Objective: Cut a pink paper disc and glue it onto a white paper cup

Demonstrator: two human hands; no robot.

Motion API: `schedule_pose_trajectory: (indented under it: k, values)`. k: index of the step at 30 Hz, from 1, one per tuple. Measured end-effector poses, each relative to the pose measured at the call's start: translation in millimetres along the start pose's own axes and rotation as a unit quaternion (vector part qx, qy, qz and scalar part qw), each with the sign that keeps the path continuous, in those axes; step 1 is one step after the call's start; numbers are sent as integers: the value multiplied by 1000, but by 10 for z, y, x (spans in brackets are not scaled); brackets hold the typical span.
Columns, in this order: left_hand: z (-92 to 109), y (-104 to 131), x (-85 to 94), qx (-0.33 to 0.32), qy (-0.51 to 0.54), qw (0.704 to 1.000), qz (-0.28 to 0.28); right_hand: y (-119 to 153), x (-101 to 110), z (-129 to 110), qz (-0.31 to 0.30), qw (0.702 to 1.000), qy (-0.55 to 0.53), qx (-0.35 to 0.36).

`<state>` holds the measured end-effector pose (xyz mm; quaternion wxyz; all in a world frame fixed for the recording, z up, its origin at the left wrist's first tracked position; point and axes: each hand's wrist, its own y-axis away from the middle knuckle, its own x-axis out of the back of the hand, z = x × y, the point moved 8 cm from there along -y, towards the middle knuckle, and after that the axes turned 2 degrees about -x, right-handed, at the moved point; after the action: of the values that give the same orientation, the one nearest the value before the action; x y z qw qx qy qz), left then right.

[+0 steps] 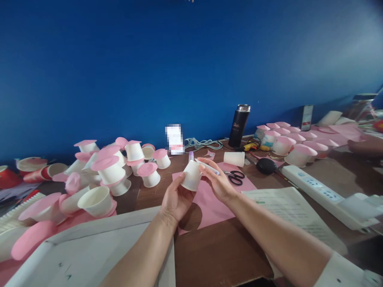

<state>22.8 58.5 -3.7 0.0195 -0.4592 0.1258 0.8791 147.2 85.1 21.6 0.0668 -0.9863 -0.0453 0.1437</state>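
Observation:
My left hand point(178, 199) is wrapped round a white paper cup point(192, 175), which it holds bottom end up and slightly tilted. In my right hand point(218, 181) is a slim white stick-like tool point(209, 166), pinched between the fingers, its tip at the cup's upper edge. Under the hands lies a pink paper sheet point(211, 203) with a round hole cut from it. Black-handled scissors point(235, 177) rest on the sheet's right side. Behind the cup stands a small purple-topped tube point(191, 156). Another white cup point(234, 159) lies on its side.
Several white cups with pink discs point(109, 169) crowd the left; more point(296, 145) stand at the back right. A black bottle point(238, 126) is near the wall. Printed papers point(293, 215) and a power strip point(314, 189) lie right, a white board point(119, 251) front left.

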Motion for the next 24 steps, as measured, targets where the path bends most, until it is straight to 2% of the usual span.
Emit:
schedule_pose_trajectory:
  k: [3,5,7,9,13,16,24]
  values:
    - [13,-30,33,-5,3,1000,11,3,78,-76,57,997,43,37]
    - [38,-55,74,-15,11,999,33,19,141,-185,101,988,72,87]
    - [73,-80,117,-34,28,998,55,67,151,-335,120,975,102,155]
    - [102,-98,136,-52,48,995,63,151,93,-495,111,955,155,228]
    - [89,-106,150,-56,61,994,72,352,-132,-695,61,887,297,348]
    - [75,-103,155,-55,51,994,76,417,-215,-713,41,863,334,376]
    - [61,-117,154,-53,39,996,60,399,-205,-702,55,855,355,375]
